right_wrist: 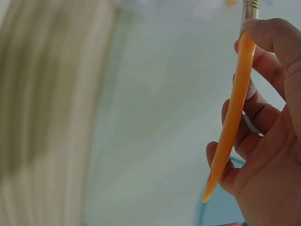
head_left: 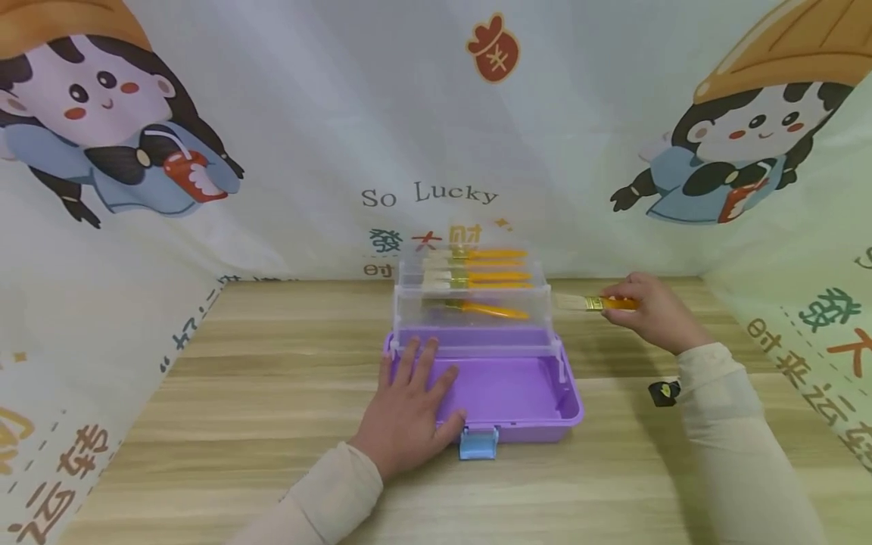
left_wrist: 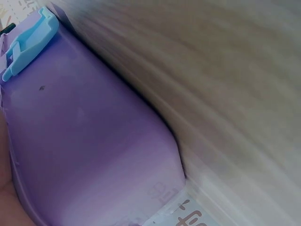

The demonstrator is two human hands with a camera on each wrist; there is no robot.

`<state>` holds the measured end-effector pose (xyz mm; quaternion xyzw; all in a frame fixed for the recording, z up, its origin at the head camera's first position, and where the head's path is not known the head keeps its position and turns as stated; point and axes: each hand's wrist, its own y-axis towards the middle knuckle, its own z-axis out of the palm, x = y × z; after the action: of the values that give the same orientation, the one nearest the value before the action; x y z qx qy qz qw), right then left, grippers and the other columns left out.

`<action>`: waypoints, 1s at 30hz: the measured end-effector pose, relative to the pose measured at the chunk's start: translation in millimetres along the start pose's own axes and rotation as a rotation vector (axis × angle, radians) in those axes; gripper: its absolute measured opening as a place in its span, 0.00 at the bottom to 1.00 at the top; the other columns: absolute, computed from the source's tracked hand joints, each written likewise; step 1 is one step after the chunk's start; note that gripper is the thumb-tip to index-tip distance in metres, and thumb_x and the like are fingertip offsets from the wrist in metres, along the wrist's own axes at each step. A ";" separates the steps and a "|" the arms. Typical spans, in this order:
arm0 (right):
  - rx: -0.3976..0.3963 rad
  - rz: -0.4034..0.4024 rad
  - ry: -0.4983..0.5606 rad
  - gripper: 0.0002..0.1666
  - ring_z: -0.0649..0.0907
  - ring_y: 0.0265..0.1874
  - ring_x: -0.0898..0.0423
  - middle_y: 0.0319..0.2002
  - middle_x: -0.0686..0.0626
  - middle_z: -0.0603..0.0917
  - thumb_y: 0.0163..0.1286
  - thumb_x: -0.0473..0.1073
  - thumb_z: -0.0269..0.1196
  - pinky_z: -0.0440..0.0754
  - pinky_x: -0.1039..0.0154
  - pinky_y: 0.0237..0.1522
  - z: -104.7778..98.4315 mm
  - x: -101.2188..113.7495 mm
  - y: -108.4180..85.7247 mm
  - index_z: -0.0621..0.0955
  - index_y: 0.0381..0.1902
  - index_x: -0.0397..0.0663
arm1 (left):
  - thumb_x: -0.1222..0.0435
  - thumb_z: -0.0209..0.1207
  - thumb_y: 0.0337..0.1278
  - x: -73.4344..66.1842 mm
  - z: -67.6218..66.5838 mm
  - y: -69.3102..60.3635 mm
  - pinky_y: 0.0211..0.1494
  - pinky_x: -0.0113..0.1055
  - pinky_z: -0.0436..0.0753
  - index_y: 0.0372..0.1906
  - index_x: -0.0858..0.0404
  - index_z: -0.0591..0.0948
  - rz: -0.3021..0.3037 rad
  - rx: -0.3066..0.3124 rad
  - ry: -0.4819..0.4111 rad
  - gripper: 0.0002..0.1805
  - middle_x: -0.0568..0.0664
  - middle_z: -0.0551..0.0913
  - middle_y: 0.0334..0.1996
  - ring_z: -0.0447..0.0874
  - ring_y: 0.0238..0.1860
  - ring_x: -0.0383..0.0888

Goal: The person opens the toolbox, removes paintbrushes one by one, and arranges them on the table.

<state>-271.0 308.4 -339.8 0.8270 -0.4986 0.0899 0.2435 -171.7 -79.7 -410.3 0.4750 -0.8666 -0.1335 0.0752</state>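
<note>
My right hand (head_left: 643,310) pinches a flat paintbrush (head_left: 618,303) by its orange handle (right_wrist: 235,106), just right of the box's clear trays. The brush's pale bristles point left, toward those trays. My left hand (head_left: 412,409) lies with fingers spread over the left front part of a purple box (head_left: 504,390). The box stands open, and its visible lower compartment is bare. Behind it rise two clear trays (head_left: 477,333). Several orange-handled paintbrushes (head_left: 497,277) lie in the upper one and a single paintbrush (head_left: 493,309) shows in the lower one. A blue latch (head_left: 479,444) hangs at the front.
A small black item (head_left: 664,393) with a yellowish mark lies on the wood-look table (head_left: 272,378), by the right sleeve. Printed cloth (head_left: 306,136) with cartoon figures and lettering hangs behind and at both sides of the table.
</note>
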 end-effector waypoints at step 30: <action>0.353 0.196 0.011 0.13 0.82 0.41 0.47 0.38 0.44 0.86 0.64 0.39 0.64 0.79 0.48 0.46 36.8 -82.0 15.1 0.84 0.43 0.36 | 0.39 0.44 0.67 -3.0 -2.9 -0.7 0.71 0.67 0.51 0.70 0.54 0.72 -0.003 0.011 0.007 0.35 0.63 0.52 0.76 0.44 0.76 0.63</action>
<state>-327.6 348.6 -399.0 0.8038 -0.5521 0.2036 0.0876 -168.8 -78.1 -407.8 0.4770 -0.8664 -0.1273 0.0752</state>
